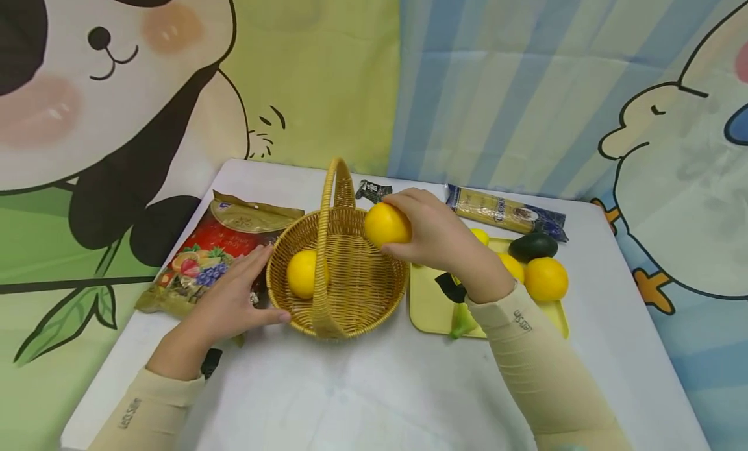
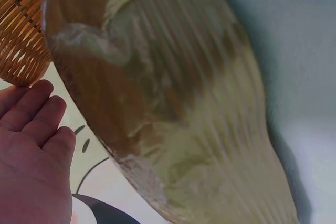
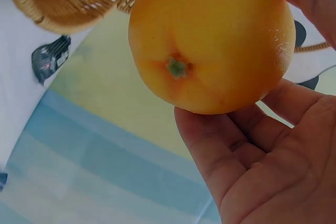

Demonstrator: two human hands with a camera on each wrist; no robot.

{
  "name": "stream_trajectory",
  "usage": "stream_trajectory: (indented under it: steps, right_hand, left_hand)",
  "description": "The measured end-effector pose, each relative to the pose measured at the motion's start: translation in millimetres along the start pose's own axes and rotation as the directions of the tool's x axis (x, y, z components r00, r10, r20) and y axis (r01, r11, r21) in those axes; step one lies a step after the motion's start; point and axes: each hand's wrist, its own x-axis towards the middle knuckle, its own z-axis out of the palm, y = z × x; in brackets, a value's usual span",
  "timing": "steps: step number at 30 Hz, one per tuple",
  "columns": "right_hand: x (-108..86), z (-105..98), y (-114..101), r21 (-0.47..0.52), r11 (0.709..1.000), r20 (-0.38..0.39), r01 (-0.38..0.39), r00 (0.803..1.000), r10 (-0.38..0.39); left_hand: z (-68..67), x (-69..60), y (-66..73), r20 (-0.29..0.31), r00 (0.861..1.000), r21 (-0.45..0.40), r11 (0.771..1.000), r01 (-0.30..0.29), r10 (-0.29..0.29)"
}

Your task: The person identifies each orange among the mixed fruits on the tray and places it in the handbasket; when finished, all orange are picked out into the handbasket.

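"So, where is the orange?"

"In the right hand, at the two o'clock rim of the wicker basket as the head view shows it. Thumb and fingers curl around it, parted about as wide as the fruit."

"Which way does it point?"

"It is nearly round, so I can't make out a long axis. In the right wrist view its green stem end faces the camera, towards eight o'clock on the fruit."

"And the left hand?"

"At the basket's nine o'clock side, holding nothing. Its fingers are extended, the thumb spread well apart, with the tips at the rim; how hard they press, I cannot tell."

"What lies inside?"

"A second orange, at nine o'clock, beside the handle, which arches from twelve to six."

"Further out?"

"A red and gold bag at ten o'clock, partly behind the left hand; a small black packet at one; a long blue and gold packet at two. At three sits a yellow tray, with a dark green avocado at its own two o'clock edge."
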Motion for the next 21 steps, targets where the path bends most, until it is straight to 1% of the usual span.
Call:
stream_trajectory:
  steps: [6,14,21]
  right_hand:
    - [16.0,8.2,-7.6,0.011,1.000,0.021,0.023,1.000,-0.023]
    - [37.5,26.7,-15.3,0.012,0.999,0.062,0.031,0.998,-0.032]
    - [56.7,43.7,-20.3,-0.007,0.998,0.066,0.067,0.996,-0.067]
  left_hand:
    - [1.7,1.2,-0.4,-0.016,1.000,0.003,1.000,-0.007,0.007]
    - [1.6,1.0,-0.3,-0.019,1.000,0.006,1.000,-0.009,0.009]
    - [4.6,0.8,-1.9,-0.019,1.000,-0.008,1.000,-0.002,0.002]
